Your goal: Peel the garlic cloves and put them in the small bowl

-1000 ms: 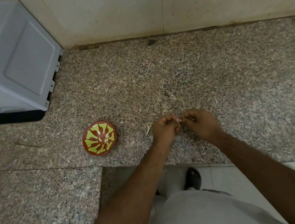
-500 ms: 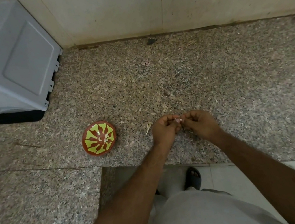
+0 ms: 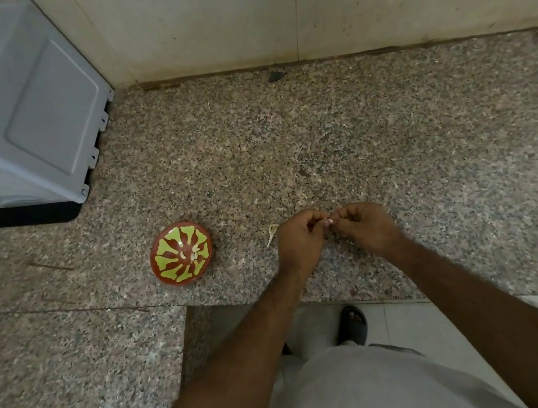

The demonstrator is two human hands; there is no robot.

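Head view, looking down at a speckled granite counter (image 3: 388, 125) that meets a pale tiled wall (image 3: 336, 4) at the back.

Left hand (image 3: 300, 242) and right hand (image 3: 366, 228) are held together near the front edge of the counter, fingertips meeting. Between them a small pale garlic clove (image 3: 327, 221) shows; only a sliver of it is visible. Fingers of both hands are curled in and pressed together, pinching the clove from either side. The hands hide most of the contact, so I cannot tell which fingers bear on it, nor how much skin is on the clove.

Just left of the left hand, on the counter, lies a thin curled strip of pale peel (image 3: 272, 233), apart from the hand.

Further left sits the small bowl (image 3: 183, 255): red-brown with a yellow-green petal pattern, upright, well apart from the hands. A few pale peeled cloves (image 3: 193, 251) lie in its middle; the count is too small to read.

Back left corner: a grey appliance (image 3: 16, 111) seen from its rear, tilted in the wide-angle view, standing on a dark base (image 3: 24, 215).

Below the counter edge: light floor tile (image 3: 415, 318), one foot in a dark sandal (image 3: 353, 325), and light grey clothing (image 3: 373, 393) on the person's lower body. Both forearms are bare.
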